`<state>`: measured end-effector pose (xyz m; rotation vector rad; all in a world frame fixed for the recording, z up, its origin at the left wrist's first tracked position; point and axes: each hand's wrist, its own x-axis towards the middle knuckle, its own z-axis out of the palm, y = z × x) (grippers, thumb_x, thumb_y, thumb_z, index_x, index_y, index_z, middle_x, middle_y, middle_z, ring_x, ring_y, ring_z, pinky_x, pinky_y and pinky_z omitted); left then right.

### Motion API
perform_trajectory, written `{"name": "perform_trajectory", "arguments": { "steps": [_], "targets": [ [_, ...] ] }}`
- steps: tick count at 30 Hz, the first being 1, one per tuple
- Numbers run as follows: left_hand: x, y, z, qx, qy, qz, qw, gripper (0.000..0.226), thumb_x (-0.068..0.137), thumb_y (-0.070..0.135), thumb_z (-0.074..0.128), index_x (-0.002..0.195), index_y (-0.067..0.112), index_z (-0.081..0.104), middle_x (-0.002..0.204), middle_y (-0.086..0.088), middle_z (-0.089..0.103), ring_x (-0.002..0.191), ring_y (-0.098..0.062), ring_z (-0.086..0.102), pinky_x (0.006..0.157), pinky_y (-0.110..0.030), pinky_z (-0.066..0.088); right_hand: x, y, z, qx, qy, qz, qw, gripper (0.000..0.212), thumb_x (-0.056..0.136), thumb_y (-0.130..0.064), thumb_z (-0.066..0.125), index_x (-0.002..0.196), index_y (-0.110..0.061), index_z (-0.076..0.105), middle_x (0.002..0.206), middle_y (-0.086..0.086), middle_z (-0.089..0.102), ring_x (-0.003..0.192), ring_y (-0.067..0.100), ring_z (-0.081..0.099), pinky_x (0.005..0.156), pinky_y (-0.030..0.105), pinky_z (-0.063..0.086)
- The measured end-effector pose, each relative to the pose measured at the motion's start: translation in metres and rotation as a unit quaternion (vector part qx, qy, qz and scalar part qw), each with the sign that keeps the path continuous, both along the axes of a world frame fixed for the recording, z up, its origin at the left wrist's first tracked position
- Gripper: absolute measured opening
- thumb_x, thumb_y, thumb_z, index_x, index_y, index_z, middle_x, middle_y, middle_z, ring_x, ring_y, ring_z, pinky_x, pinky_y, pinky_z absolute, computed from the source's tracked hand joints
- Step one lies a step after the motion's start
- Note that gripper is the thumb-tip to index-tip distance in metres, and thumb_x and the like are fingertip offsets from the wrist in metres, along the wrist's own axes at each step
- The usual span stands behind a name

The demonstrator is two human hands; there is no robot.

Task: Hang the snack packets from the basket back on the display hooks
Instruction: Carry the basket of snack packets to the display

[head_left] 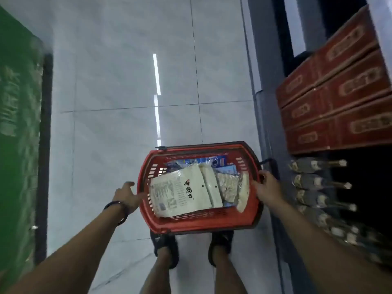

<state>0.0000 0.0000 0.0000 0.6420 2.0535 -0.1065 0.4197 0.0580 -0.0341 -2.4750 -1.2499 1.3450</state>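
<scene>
Here, your right hand (266, 187) grips the right rim of the red basket (201, 222), fingers curled over its edge. Your left hand (127, 196) reaches the basket's left rim with fingers straight, holding nothing. The snack packets (182, 192) lie piled inside the basket, a large white one on top. Red boxes (339, 98) and bottles (318, 183) sit on shelves to the right

Red basket (199, 224) — white packets (182, 193) — pale grey tiled floor (118, 81).
</scene>
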Motion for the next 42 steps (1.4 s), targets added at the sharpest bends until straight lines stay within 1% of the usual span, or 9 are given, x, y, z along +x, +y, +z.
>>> {"name": "perform_trajectory", "arguments": {
  "steps": [6, 11, 15, 18, 26, 29, 31, 37, 42],
  "targets": [
    [0.001, 0.015, -0.062, 0.022, -0.033, 0.091, 0.995, 0.061, 0.092, 0.035, 0.073, 0.141, 0.007, 0.051, 0.104, -0.009, 0.064, 0.070, -0.014, 0.062, 0.057, -0.028, 0.048, -0.001, 0.029, -0.036, -0.027, -0.092, -0.053, 0.994, 0.077, 0.085, -0.047, 0.078, 0.147, -0.010, 0.051, 0.140, 0.025, 0.055, 0.121, 0.042, 0.061, 0.103, 0.043, 0.049],
    [-0.003, 0.013, -0.078, 0.018, -0.044, 0.141, 0.989, 0.042, 0.091, 0.026, 0.074, 0.126, 0.013, 0.054, 0.089, -0.004, 0.067, 0.073, -0.024, 0.069, 0.064, -0.036, 0.057, 0.009, 0.025, -0.045, -0.095, 0.023, -0.114, 0.989, 0.032, 0.087, -0.033, 0.080, 0.114, -0.019, 0.068, 0.109, 0.009, 0.075, 0.088, 0.025, 0.070, 0.080, 0.034, 0.057],
    [-0.006, 0.009, -0.059, 0.000, -0.072, 0.163, 0.984, 0.035, 0.091, 0.029, 0.075, 0.115, 0.013, 0.056, 0.095, -0.013, 0.074, 0.079, -0.033, 0.074, 0.061, -0.039, 0.061, 0.019, 0.024, -0.029, -0.077, 0.079, -0.142, 0.984, 0.026, 0.091, -0.034, 0.074, 0.111, -0.020, 0.066, 0.099, 0.003, 0.074, 0.089, 0.026, 0.072, 0.078, 0.037, 0.060],
    [-0.005, 0.001, -0.017, 0.043, -0.070, 0.170, 0.982, 0.035, 0.092, 0.042, 0.071, 0.111, 0.015, 0.059, 0.097, -0.012, 0.074, 0.083, -0.032, 0.073, 0.062, -0.038, 0.060, 0.025, 0.017, 0.018, -0.051, 0.099, -0.162, 0.980, 0.020, 0.098, -0.043, 0.066, 0.107, -0.025, 0.068, 0.104, 0.004, 0.075, 0.094, 0.028, 0.073, 0.087, 0.042, 0.061],
    [0.030, -0.007, 0.191, 0.183, -0.022, 0.143, 0.972, 0.044, 0.103, 0.053, 0.048, 0.098, 0.013, 0.064, 0.086, -0.003, 0.069, 0.075, -0.019, 0.063, 0.060, -0.030, 0.043, 0.040, -0.044, 0.228, 0.029, 0.091, -0.222, 0.970, 0.015, 0.107, -0.031, 0.059, 0.116, -0.024, 0.068, 0.112, 0.004, 0.073, 0.086, 0.012, 0.064, 0.069, 0.027, 0.046],
    [0.033, -0.009, 0.254, 0.203, -0.039, 0.110, 0.972, 0.038, 0.105, 0.049, 0.046, 0.099, 0.015, 0.063, 0.085, -0.001, 0.068, 0.074, -0.020, 0.063, 0.059, -0.029, 0.042, 0.039, -0.089, 0.294, 0.051, 0.083, -0.258, 0.961, 0.024, 0.104, -0.039, 0.061, 0.126, -0.031, 0.062, 0.125, -0.003, 0.063, 0.102, 0.019, 0.061, 0.086, 0.031, 0.046],
    [0.036, -0.004, 0.293, 0.219, -0.055, 0.075, 0.971, 0.038, 0.104, 0.050, 0.048, 0.099, 0.016, 0.064, 0.086, -0.005, 0.070, 0.075, -0.024, 0.065, 0.060, -0.030, 0.045, 0.040, -0.129, 0.336, 0.078, 0.076, -0.291, 0.950, 0.053, 0.096, -0.058, 0.062, 0.138, -0.025, 0.067, 0.134, -0.005, 0.064, 0.113, 0.021, 0.064, 0.100, 0.037, 0.051],
    [0.049, 0.000, 0.365, 0.255, -0.120, -0.110, 0.953, 0.036, 0.102, 0.048, 0.052, 0.091, 0.017, 0.065, 0.081, -0.006, 0.067, 0.074, -0.026, 0.062, 0.064, -0.034, 0.043, 0.000, -0.269, 0.431, 0.144, 0.062, -0.465, 0.872, 0.040, 0.094, -0.060, 0.060, 0.132, -0.046, 0.064, 0.133, -0.015, 0.063, 0.116, 0.015, 0.063, 0.107, 0.042, 0.051],
    [0.081, -0.020, 0.389, 0.232, -0.148, -0.264, 0.924, 0.038, 0.099, 0.050, 0.057, 0.088, 0.016, 0.068, 0.097, -0.018, 0.070, 0.088, -0.032, 0.063, 0.081, -0.040, 0.047, -0.035, -0.408, 0.443, 0.104, 0.055, -0.651, 0.750, 0.049, 0.080, -0.067, 0.066, 0.103, -0.027, 0.081, 0.096, -0.004, 0.081, 0.092, 0.026, 0.077, 0.091, 0.046, 0.061]
  ]
}}
